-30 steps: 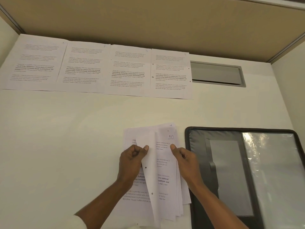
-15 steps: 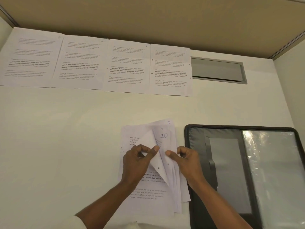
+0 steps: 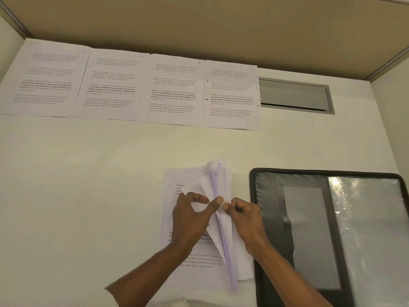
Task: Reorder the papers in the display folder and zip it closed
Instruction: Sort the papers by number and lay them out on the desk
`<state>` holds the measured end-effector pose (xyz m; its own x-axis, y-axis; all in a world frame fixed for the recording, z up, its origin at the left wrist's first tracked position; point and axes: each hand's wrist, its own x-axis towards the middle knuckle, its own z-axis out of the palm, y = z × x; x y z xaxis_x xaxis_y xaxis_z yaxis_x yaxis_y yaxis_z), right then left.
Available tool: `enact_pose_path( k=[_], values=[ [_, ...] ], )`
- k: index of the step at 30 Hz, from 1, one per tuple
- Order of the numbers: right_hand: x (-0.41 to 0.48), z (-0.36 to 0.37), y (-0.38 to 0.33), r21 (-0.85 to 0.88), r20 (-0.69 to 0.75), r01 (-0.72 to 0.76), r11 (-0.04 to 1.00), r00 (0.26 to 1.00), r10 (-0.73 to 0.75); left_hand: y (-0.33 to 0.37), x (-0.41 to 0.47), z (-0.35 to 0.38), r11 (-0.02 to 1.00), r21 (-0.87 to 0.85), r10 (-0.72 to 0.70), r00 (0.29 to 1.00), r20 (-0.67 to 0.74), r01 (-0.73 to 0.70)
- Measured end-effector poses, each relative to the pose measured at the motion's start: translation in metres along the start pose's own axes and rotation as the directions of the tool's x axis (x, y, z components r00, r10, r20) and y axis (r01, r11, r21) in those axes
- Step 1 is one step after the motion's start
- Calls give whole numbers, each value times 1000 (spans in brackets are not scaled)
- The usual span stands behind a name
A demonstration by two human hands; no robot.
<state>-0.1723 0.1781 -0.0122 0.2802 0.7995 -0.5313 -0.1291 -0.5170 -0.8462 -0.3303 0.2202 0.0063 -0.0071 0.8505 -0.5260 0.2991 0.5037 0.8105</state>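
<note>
Stack (image 3: pixel 199 271), just left of the folder (image 3: pixel 267 202): I read a handwritten "1" on the corner of a curled leaf (image 3: pixel 218 165) and a handwritten "5" on the next leaf (image 3: pixel 216 175). The bottom page, partly covered, shows the print "Village life" and "offers clean air and less stress".

Row of four sheets (image 3: pixel 174 89), beyond the folder and to its left: each repeats "Village life is a peaceful, close-knit, and nature-connected way of living. Defined by a slower pace...". I cannot read their corner numbers.
</note>
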Motion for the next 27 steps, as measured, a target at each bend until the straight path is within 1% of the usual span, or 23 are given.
enact_pose_path(
  k=[4,8,13,16,18,20,22,27],
  values=[
    [1,-5,4,-7,-61,15,1000,998,-15,-12,5,0,1000,-14,14,1000,-25,-14],
    [0,-8,3,-28,-107,56,998,992,-59,-23,9,-3,995,-91,-44,999,-16,42],
    [-1,-9,1,-136,-138,151,979,976,-170,-29,13,-6,991,-111,-69,998,-7,68],
    [-1,-8,1,-149,-117,212,966,966,-230,-29,13,-7,991,-113,-68,998,-2,68],
    [-1,-7,2,-126,-109,207,970,969,-221,-29,14,-7,992,-106,-65,998,-5,64],
    [-1,-7,3,-104,-116,167,980,977,-178,-28,14,-6,993,-103,-66,998,-5,65],
    [1,-7,4,-129,-123,129,983,982,-145,-27,14,-6,993,-100,-69,998,-4,68],
    [3,-8,5,-175,-111,126,977,983,-147,-25,14,-7,995,-84,-61,998,-6,60]
  ],
)
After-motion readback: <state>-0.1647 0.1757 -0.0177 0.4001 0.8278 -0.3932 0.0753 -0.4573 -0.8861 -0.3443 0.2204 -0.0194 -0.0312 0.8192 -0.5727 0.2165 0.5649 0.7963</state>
